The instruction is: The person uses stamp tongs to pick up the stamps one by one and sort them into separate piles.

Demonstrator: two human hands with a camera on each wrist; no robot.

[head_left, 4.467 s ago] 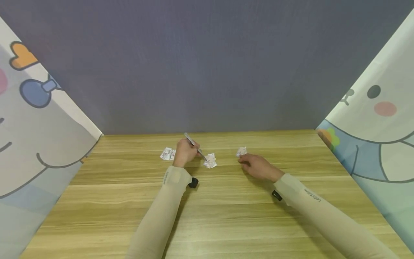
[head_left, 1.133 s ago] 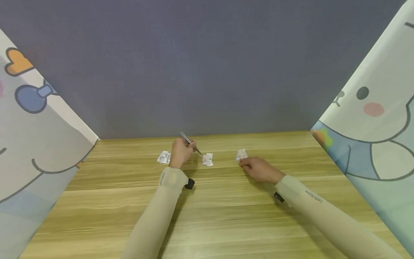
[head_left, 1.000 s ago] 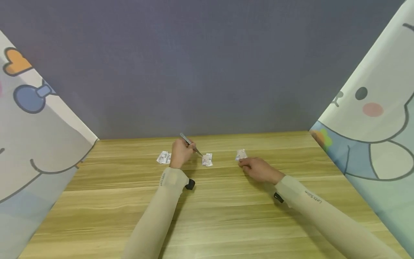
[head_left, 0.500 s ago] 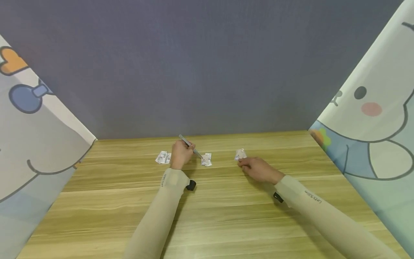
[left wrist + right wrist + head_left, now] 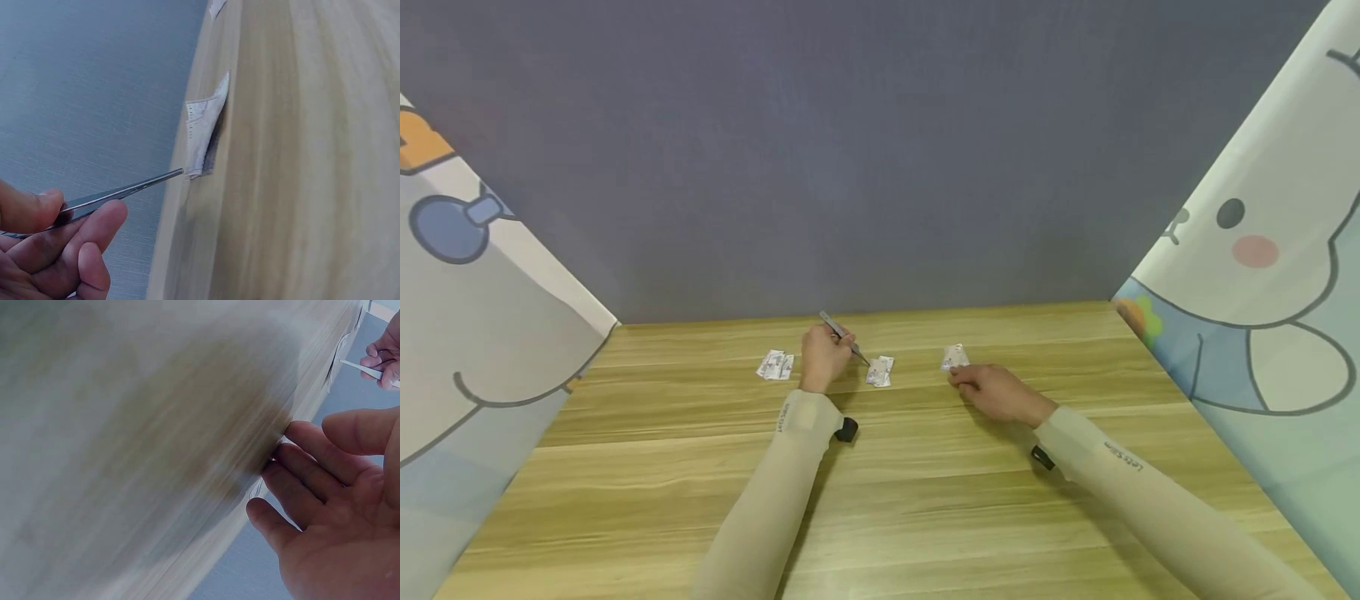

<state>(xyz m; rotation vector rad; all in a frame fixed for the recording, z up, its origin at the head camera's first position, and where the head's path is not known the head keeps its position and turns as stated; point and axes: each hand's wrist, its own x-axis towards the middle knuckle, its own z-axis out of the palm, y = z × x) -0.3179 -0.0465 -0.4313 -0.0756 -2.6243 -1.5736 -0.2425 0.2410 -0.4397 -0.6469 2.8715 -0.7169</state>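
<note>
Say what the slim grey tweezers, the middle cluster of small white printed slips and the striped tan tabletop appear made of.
Slim grey tweezers: probably smooth, shiny metal, given the bright glints. Middle cluster of small white printed slips: likely thin matte paper, bent upward; coated film is possible. Striped tan tabletop: wood or wood-look laminate, with grain-like bands and a soft sheen.

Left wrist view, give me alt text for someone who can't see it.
A person's left-hand grip pinches metal tweezers, pointed at the lower end of overlapping paper slips on a wooden tabletop; whether they touch is unclear. More paper shows at the top edge.
</note>
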